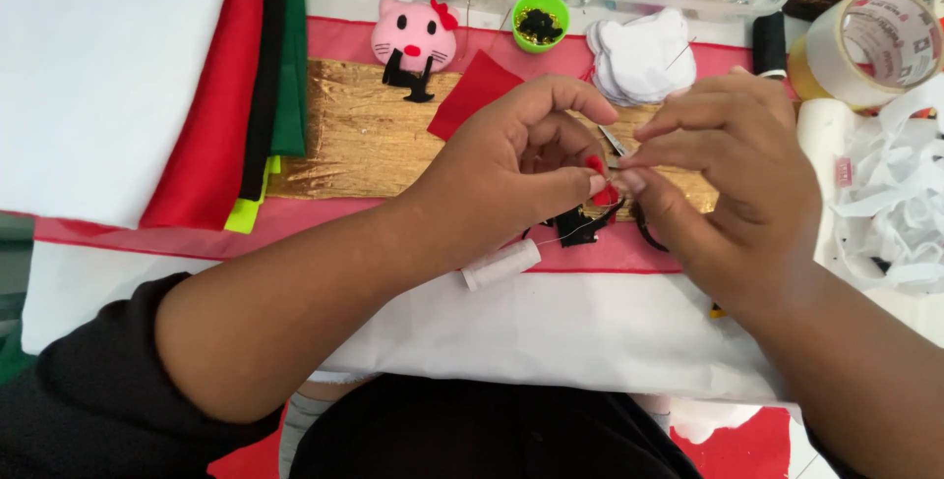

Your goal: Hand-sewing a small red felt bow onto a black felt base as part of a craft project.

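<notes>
My left hand (511, 159) pinches a small red felt piece (599, 178) between thumb and fingers, above a gold fabric sheet (364, 135). My right hand (733, 169) meets it from the right, fingertips closed on the same red piece, with a thin needle (612, 140) showing between the hands. A white thread runs down toward a white thread spool (501, 265) lying under my left wrist. Black felt scraps (575, 226) lie below the fingertips.
A pink cat-face felt piece (415, 34), a red felt square (474, 90), a green cup of black bits (540, 22), white cat-face cutouts (644, 54), a tape roll (875, 41) and white shreds (900, 194) surround the hands. Folded felt sheets (211, 95) lie left.
</notes>
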